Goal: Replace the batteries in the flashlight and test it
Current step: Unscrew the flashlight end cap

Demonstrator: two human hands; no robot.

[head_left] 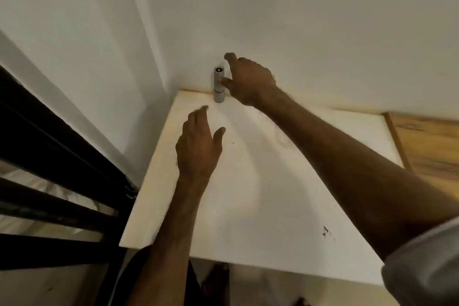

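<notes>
A slim silver flashlight stands upright at the far edge of the white table, close to the wall, its dark round end facing up. My right hand is stretched out to it with fingers spread; the thumb touches or nearly touches the barrel's right side, and the index finger is raised above it, so the hand is not closed around it. My left hand hovers over the table nearer to me and left of the flashlight, fingers apart and empty. No batteries are in view.
White walls meet in a corner just behind the flashlight. A black metal frame runs along the table's left side. A wooden surface adjoins the table at the right. A dark scuff marks the near right of the tabletop.
</notes>
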